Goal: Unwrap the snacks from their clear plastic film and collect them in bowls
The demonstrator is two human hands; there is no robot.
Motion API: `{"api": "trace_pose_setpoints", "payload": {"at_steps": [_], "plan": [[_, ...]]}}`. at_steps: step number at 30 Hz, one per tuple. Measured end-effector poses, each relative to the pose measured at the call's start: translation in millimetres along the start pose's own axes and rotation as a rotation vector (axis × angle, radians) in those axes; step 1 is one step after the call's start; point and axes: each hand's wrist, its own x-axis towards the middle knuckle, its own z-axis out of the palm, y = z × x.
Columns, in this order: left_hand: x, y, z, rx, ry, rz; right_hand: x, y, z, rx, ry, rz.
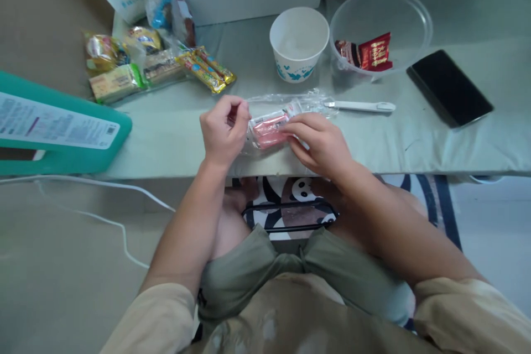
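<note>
1. The counter (174, 133) is carrying a pile of wrapped snacks (141, 63) at the far left, still sealed and waiting.
2. The clear bowl (380, 30) is already holding two small wrapped sweets (365, 52); the paper cup (298, 41) beside it is looking empty.
3. The right hand (321, 144) is pressing down on the pink snack (269, 130) at the counter's near edge.
4. The left hand (224, 130) is pinching the wrapper's end shut-tight. The wrapper is not looking open yet, so emptying it is left.
</note>
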Motion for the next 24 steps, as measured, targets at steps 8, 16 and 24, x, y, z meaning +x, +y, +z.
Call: {"api": "trace_pose_setpoints", "payload": {"at_steps": [8,16,24], "plan": [[9.8,15.6,9.0,-0.095,0.039,0.016,29.9,-3.4,8.8,-0.159,-0.270,0.124],[32.6,-28.6,17.5,-0.063,0.140,-0.107,11.4,-21.2,12.8,-0.372,-0.157,0.141],[55.1,-53.0,23.5,0.061,0.127,-0.038,-0.9,-9.0,-23.8,-0.103,-0.155,0.227]]}}
